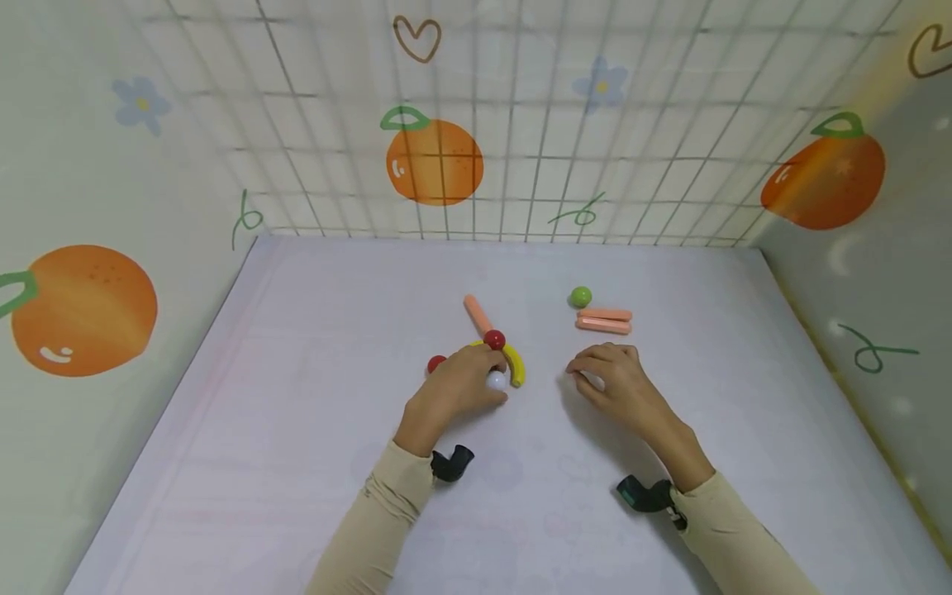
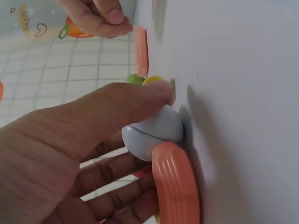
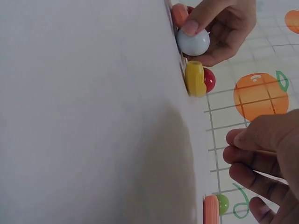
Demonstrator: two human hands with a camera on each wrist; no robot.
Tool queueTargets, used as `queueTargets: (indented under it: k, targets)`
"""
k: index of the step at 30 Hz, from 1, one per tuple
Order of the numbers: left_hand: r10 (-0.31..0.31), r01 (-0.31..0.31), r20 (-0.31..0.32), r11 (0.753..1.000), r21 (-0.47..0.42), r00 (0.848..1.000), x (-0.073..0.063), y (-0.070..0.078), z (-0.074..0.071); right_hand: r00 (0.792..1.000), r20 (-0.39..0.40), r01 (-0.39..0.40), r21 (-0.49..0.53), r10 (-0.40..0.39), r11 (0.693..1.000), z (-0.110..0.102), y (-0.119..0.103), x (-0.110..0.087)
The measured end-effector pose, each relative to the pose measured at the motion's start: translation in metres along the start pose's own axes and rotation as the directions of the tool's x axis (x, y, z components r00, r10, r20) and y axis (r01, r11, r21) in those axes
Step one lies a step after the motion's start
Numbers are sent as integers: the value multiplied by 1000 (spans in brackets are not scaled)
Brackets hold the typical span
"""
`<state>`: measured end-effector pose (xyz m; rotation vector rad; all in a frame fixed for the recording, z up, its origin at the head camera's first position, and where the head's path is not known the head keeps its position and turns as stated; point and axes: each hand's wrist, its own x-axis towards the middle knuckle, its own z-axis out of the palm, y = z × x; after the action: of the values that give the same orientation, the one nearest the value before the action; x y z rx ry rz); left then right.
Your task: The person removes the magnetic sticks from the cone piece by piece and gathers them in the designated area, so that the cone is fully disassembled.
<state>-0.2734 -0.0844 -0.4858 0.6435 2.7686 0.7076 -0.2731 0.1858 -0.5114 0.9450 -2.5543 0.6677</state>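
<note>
Noted from across the desk: the left hand pinches the white ball between thumb and fingers, on the hollow side of the yellow arc. The right hand, right of the arc, is loosely bent and grips nothing visible. In my judgement, good practice is to lower the ball straight, release thumb and fingers evenly so it does not roll, and keep the knuckles off the red ball at the arc's far end. The free hand might steady the arc. Defects of view: the left hand covers part of the arc, partly hides a second red ball left of it, and screens a stick seen properly only at the left wrist. Whether the white ball touches the desk cannot be determined.
</note>
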Motion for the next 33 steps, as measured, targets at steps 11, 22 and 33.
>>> queueTargets:
  k: [11,22,33]
  targets:
    - [73,-73,2,996,-47,997,6,2,5,992,111,57,54,-63,997,25,-23,15]
    - [94,-94,-33,995,-12,995,8,5,9,983,185,-20,142,-7,990,34,-39,19]
    - [76,-80,-27,971,-224,997,-4,-12,-25,991,131,-43,121,27,992,35,-34,22]
